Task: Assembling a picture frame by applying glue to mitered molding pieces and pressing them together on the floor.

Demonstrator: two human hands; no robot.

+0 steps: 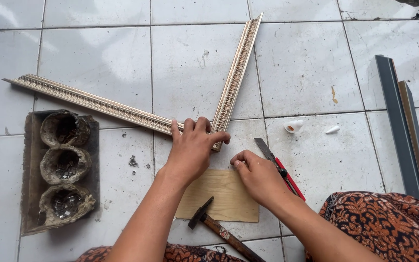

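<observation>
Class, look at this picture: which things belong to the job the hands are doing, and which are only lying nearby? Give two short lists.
In the job:
left hand pressing the mitred corner
left moulding strip
right moulding strip
right hand on the plywood piece

Lying nearby:
hammer
utility knife
tray of staples
loose staples
white cap
metal profiles

No packages, labels, signs, screens visible

two frame mouldings [93, 103], three bowls [65, 164], one hammer [219, 228], one knife [280, 167], one board [219, 196].
</observation>
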